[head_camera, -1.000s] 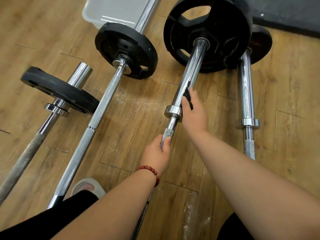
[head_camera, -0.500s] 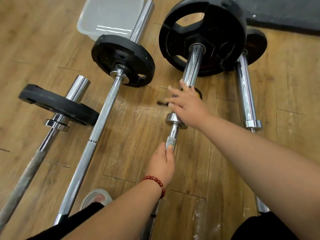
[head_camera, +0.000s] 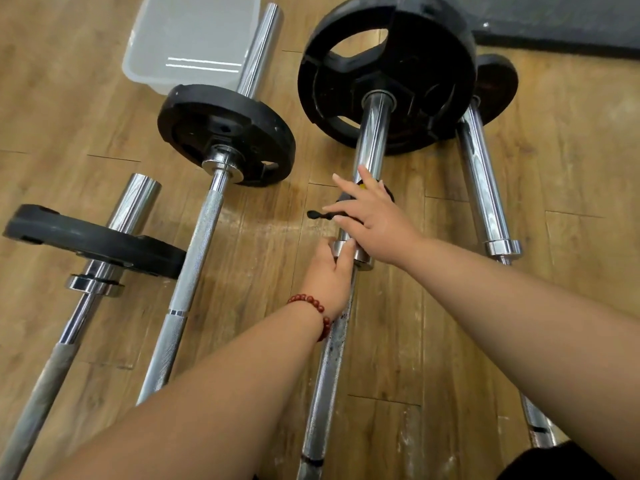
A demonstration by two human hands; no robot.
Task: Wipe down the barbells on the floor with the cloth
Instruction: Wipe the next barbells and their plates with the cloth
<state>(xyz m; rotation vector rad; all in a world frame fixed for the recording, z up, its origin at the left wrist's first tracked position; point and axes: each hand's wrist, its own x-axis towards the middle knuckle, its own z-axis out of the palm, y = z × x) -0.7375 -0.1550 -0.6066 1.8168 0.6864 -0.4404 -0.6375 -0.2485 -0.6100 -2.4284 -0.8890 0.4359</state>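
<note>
Head view: the chrome barbell (head_camera: 372, 133), a big black plate (head_camera: 433, 46) on its end, lies on the wood floor (head_camera: 571, 168), left hand (head_camera: 329, 275) curled round its shaft by the collar (head_camera: 364, 263), right hand (head_camera: 374, 216) spread loosely over a black clip (head_camera: 313, 214)

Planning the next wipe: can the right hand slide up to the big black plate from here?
Probably yes. The right hand lies on that barbell's sleeve, and the chrome between it and the big plate looks bare, with nothing across the path.
</note>
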